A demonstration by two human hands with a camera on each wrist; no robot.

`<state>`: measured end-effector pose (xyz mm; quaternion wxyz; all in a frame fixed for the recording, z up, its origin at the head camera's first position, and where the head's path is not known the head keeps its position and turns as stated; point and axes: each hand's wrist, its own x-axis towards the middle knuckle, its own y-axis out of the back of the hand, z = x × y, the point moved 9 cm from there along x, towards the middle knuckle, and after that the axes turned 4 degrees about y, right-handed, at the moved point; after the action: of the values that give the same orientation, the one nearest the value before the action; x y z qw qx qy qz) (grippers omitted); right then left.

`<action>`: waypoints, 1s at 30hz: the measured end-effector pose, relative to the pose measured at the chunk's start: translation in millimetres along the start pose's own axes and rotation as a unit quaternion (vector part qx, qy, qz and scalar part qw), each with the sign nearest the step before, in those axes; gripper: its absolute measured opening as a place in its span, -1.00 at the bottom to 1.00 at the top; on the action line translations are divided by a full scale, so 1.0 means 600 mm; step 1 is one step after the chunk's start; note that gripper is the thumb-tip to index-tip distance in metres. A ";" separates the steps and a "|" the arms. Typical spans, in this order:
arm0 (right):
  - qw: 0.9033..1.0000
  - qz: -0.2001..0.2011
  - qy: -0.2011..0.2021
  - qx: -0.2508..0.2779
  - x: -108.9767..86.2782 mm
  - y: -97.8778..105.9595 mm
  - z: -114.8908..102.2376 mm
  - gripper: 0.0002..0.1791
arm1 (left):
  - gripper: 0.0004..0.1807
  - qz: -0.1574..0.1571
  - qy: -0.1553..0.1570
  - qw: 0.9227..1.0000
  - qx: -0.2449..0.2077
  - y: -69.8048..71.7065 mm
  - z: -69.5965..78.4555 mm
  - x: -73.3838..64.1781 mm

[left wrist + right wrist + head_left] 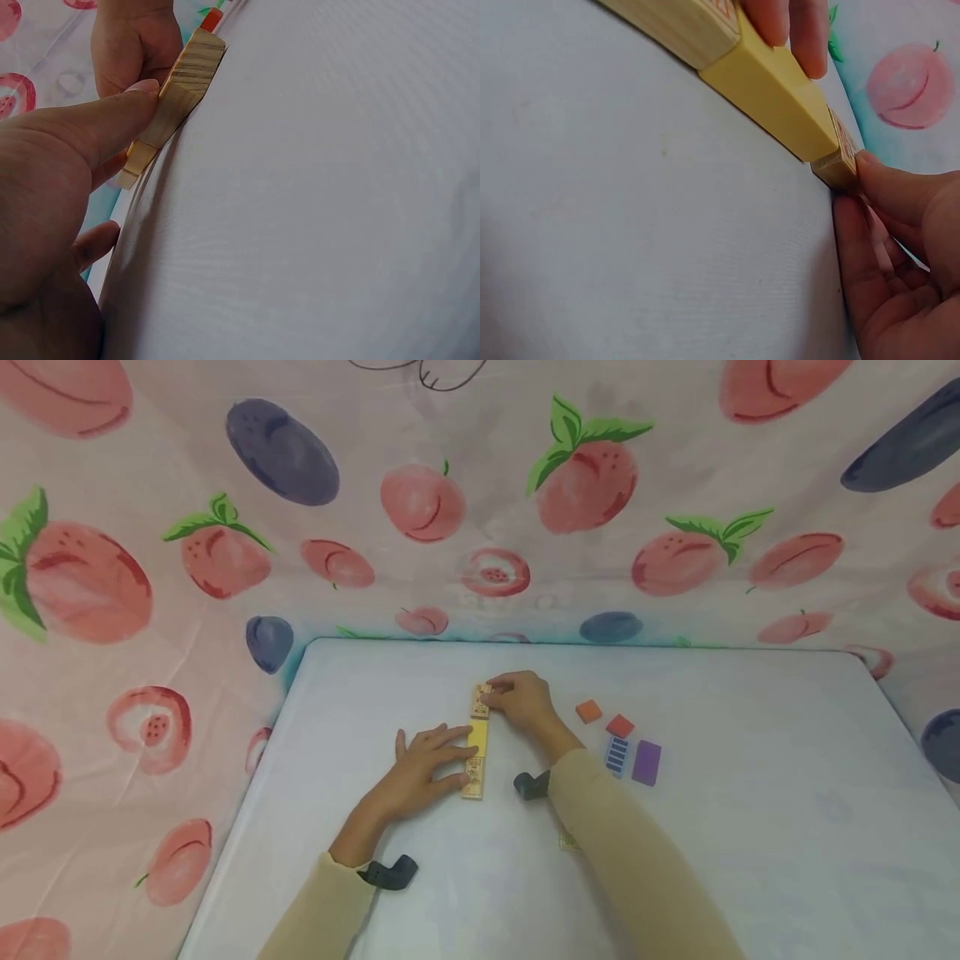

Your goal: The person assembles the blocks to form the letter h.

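Note:
Three blocks stand end to end in a line on the white table [720,860]. The far one is a wooden block with printed markings [479,708], the middle one a plain yellow block [477,739], the near one another printed wooden block [473,785]. My right hand [522,700] pinches the far wooden block; in the right wrist view, thumb and fingers are at the end of that block [832,171]. My left hand [422,774] lies along the row's left side with fingers spread, fingertips on the yellow block and thumb at the near block.
Right of the row lie an orange piece [588,711], a red piece [620,726], a blue piece with dark stripes [617,756] and a purple piece [647,762]. My right sleeve [622,835] partly covers a pale yellowish piece [567,841]. Fruit-printed cloth [510,435] hangs behind the table.

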<state>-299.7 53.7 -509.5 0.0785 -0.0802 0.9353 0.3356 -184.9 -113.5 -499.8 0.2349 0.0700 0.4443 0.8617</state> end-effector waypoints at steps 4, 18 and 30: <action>1.000 -0.013 -0.012 -0.009 0.000 -0.002 0.003 -0.61 | -0.51 -0.003 0.001 1.000 -0.001 -0.001 0.000 0.000; 1.000 -0.020 0.015 -0.013 -0.001 0.000 0.000 -0.58 | -0.50 0.000 0.006 1.000 0.003 -0.004 -0.002 0.004; 0.999 -0.027 0.016 -0.011 0.000 0.000 0.001 -0.59 | -0.52 0.007 0.003 1.000 0.002 0.000 0.001 0.003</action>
<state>-299.7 54.0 -509.9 0.0715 -0.1111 0.9304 0.3420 -186.4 -112.3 -499.6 0.2274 0.0705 0.4459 0.8628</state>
